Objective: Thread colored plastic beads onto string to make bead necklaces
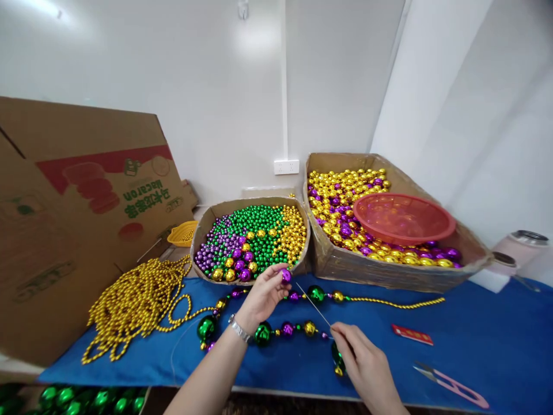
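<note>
My left hand (264, 297), with a metal watch at its wrist, pinches a shiny purple bead (286, 276) in front of the box of small beads. To its right, my right hand (360, 357) is closed on a long thin needle (314, 305), whose tip points up and left toward the bead, a small gap apart. Below the hands lies a strand of green, purple and gold beads (287, 328) on the blue cloth (380, 328). Part of that strand passes behind my right hand. Another row of the strand ends in a gold bead chain (397, 302) on the right.
Small purple, green and gold beads fill a low cardboard box (199, 239). A larger box (345, 265) of gold and purple beads carries a red plastic basket (404, 219). Gold chains (133, 305) are heaped left, beside a big carton (99, 190). Pink-handled snips (451, 383) lie right.
</note>
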A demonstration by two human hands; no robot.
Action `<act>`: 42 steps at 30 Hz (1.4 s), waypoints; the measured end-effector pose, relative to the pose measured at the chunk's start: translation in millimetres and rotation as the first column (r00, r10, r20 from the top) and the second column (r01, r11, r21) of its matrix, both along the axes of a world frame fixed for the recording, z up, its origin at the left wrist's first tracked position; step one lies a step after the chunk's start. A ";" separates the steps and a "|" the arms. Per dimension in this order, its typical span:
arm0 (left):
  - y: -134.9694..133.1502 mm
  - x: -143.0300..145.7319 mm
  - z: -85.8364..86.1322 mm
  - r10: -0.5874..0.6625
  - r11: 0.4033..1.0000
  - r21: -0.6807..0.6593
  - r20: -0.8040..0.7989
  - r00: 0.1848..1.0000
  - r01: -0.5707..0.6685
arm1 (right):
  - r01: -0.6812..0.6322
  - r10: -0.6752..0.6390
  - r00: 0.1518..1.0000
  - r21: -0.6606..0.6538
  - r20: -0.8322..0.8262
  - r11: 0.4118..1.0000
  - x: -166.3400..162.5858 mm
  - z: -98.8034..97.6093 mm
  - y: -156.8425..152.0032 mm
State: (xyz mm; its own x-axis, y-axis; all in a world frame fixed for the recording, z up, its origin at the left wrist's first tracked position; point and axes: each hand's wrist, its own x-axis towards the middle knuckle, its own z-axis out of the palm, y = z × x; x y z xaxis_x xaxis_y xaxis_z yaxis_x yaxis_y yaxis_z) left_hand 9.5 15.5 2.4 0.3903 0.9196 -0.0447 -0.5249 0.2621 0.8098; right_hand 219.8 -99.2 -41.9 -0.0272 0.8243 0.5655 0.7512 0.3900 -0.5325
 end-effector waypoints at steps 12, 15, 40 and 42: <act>-12.1 -0.1 -1.4 -0.018 0.998 -0.053 0.014 1.000 0.019 | -0.015 0.011 0.998 0.067 0.066 0.998 0.3 -0.6 -1.5; -12.2 0.0 -1.4 -0.021 0.999 -0.045 -0.004 1.000 0.020 | -0.015 0.008 0.997 0.080 0.081 0.997 0.7 1.0 -1.4; -14.1 -4.9 1.4 0.083 0.984 0.176 -0.293 0.953 -0.032 | -0.013 -0.005 0.981 0.090 0.195 0.996 8.3 -2.7 -4.4; -15.3 -5.3 3.5 0.142 0.963 0.269 -0.393 0.909 -0.034 | 0.001 -0.026 0.973 0.107 0.230 0.994 8.3 -4.0 -4.4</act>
State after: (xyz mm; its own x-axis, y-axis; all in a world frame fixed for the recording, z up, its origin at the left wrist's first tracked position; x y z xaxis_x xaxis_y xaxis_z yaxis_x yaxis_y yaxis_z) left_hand 4.2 0.1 5.9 0.3048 0.9509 0.0543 -0.1486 -0.0088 0.9889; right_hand 228.1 -103.6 -45.9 -0.1569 0.7613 0.6292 0.8545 0.4241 -0.3000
